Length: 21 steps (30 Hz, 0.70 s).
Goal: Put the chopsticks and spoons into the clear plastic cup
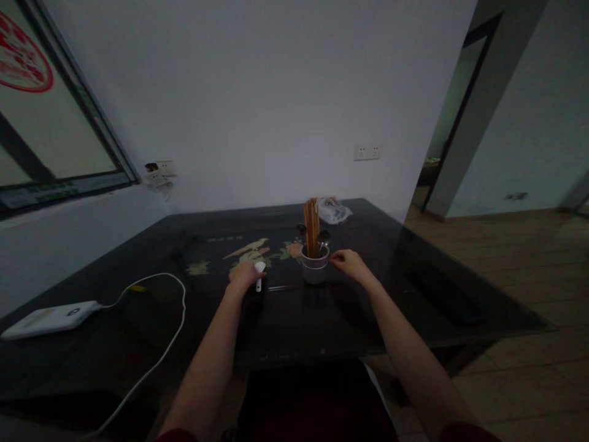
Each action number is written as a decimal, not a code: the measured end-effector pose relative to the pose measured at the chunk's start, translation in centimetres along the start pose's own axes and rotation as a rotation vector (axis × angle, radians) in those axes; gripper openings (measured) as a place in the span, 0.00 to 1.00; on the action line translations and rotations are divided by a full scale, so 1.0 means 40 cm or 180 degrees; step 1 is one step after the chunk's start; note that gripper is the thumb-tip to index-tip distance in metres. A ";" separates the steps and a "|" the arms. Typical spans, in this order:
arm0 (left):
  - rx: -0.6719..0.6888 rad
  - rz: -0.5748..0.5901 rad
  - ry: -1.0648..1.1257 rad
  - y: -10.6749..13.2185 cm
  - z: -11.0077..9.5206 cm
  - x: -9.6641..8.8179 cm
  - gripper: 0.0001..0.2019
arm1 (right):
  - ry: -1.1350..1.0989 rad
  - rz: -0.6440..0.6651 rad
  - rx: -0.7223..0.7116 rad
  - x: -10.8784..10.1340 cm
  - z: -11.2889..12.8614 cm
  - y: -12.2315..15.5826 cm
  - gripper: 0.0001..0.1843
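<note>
Dark glossy worktop (285,319) with painted bird and flowers across mid-frame. Grey cup (315,267) of chopsticks and spoons at centre; crumpled plastic bag (335,210) behind; white power bank (50,318) and cable (177,307) at lower left.

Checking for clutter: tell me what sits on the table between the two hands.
In the head view, only the grey cup of chopsticks and spoons stands between the left hand and right hand; otherwise bare dark tabletop.

A cup (315,269) of chopsticks (311,227) stands on the table (414,294), power bank (50,318) far left.
</note>
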<state>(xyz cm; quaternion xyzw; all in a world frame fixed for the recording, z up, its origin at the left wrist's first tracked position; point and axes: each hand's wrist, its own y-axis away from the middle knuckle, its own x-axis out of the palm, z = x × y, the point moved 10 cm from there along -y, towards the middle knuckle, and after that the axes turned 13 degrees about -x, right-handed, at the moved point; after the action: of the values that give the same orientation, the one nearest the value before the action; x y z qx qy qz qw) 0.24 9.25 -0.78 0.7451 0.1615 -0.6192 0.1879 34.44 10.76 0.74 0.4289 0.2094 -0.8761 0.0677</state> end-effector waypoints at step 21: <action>-0.0094 0.0197 0.0036 -0.035 0.034 0.018 0.17 | 0.0020 0.0388 -0.0194 0.027 0.023 0.003 0.14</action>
<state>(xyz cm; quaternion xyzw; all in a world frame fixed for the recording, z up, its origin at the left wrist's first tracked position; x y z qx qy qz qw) -1.48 9.82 -1.82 0.7504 0.1487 -0.6064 0.2170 33.16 10.31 0.36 0.4413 0.2097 -0.8623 0.1332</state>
